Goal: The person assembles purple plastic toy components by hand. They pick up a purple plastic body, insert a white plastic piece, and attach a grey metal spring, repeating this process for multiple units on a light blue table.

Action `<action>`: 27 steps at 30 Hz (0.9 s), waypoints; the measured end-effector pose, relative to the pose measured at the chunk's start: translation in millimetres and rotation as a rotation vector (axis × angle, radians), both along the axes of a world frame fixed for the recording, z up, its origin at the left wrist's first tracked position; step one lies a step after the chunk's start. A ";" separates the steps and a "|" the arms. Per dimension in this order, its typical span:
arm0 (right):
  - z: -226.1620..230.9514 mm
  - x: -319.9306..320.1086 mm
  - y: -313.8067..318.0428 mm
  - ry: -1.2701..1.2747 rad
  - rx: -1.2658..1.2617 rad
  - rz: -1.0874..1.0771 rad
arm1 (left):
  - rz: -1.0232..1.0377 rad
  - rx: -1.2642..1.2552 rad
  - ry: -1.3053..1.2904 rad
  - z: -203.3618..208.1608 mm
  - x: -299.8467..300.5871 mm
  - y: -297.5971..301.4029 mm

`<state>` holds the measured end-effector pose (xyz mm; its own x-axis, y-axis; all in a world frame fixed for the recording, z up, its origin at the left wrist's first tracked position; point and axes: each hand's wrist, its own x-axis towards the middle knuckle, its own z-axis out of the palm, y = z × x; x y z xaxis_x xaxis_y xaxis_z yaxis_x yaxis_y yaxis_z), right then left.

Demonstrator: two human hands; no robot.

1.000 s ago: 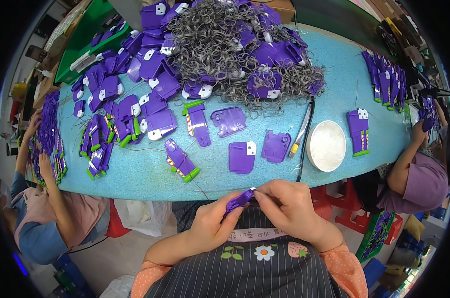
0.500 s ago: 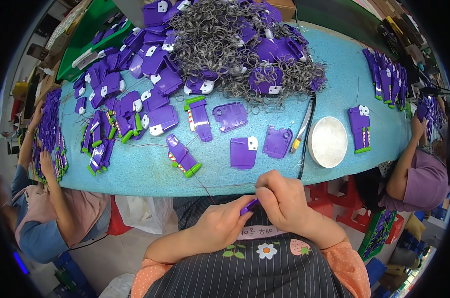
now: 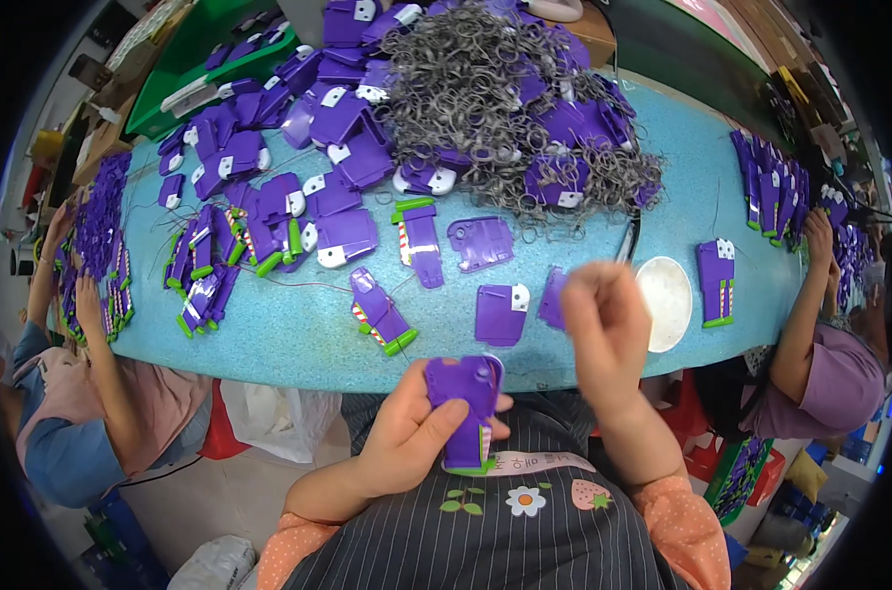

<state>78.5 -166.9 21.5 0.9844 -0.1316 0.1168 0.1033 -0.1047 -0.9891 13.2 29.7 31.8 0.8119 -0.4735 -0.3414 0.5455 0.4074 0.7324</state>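
My left hand [image 3: 405, 438] grips a purple plastic toy part [image 3: 461, 383] with a green end and a red-and-white striped strip, upright in front of my apron. Its thumb presses on the front. My right hand [image 3: 608, 339] is raised over the table's near edge, smeared by motion; its fingers look curled, and I cannot see whether they hold anything. Behind it, a purple shell piece [image 3: 552, 298] is partly hidden. A purple shell with a white corner [image 3: 502, 315], an open purple shell [image 3: 480, 243] and two green-ended purple parts [image 3: 382, 313] [image 3: 419, 243] lie beyond my hands.
A white round bowl [image 3: 666, 305] and a cutter knife [image 3: 627, 241] lie right. Grey ring-shaped wires [image 3: 475, 88] heap over purple shells at the back. More purple parts [image 3: 343, 236] spread left beside a green crate [image 3: 161, 103]. Co-workers sit at left [image 3: 121, 413] and right [image 3: 830, 354].
My hands have parted. The left has raised and turned the purple part upright; the right has moved up and right, over the table edge. The whole view has shifted slightly.
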 end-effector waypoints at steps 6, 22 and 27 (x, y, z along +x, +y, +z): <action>8.8 -41.8 15.2 0.022 -0.149 0.430 | 0.139 0.659 -0.585 -13.2 -4.8 -15.1; -8.1 -51.2 33.3 -0.015 -0.075 0.317 | 0.214 0.150 -0.322 -25.2 -13.3 -23.8; -14.9 -48.1 35.9 0.197 0.150 0.379 | 0.211 0.168 -0.334 -28.7 -9.8 -17.1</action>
<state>30.4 -131.0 6.6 0.9679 0.2411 -0.0710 -0.0855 0.0504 -0.9951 3.3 12.6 3.2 0.9640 -0.2457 -0.1013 0.1845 0.3444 0.9205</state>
